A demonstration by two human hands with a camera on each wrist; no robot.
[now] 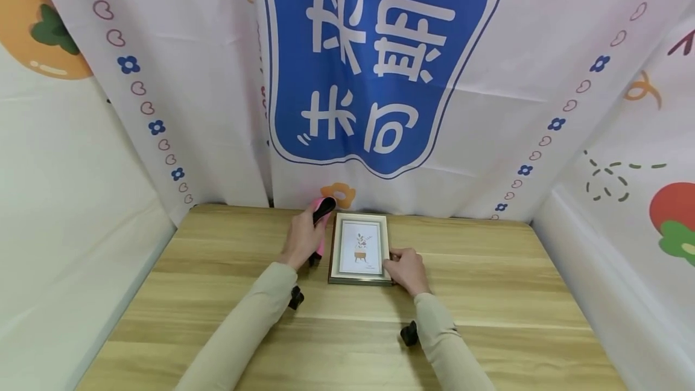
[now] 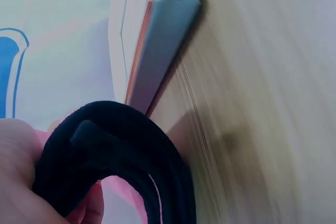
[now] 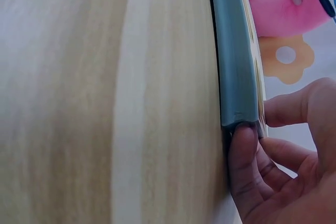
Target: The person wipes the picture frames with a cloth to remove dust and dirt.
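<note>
Gripped in the person's left hand [image 1: 300, 239], with fingers curled round it: a soft pink fabric item [image 1: 321, 239] with a thick, curved, dark black band [image 1: 324, 210]. In the left wrist view, close to the camera, bent into a smooth arch with pink showing behind it. Held just beside the left edge of a rectangular, pale silvery picture frame [image 1: 361, 247] with grey-green sides; cannot tell whether touching.

Near the back edge of the wood-grained, yellowish-brown tabletop [image 1: 488, 300], that same frame, face up, with a small print of a plant in an orange pot on a white ground. Pinched between thumb and fingers of the right hand [image 1: 408, 270], at the right side, by the corner nearer the person. Cannot tell whether wholly flat on the tabletop or slightly raised.

Over both forearms, long beige sleeves [image 1: 244, 324]. Beneath each wrist, a small black device [image 1: 296, 297].

Behind the tabletop, a white printed cloth backdrop [image 1: 499, 47] with a large blue panel [image 1: 380, 65] of white characters. Low on the cloth, just behind the frame and pink item, an orange flower print [image 1: 342, 196].
</note>
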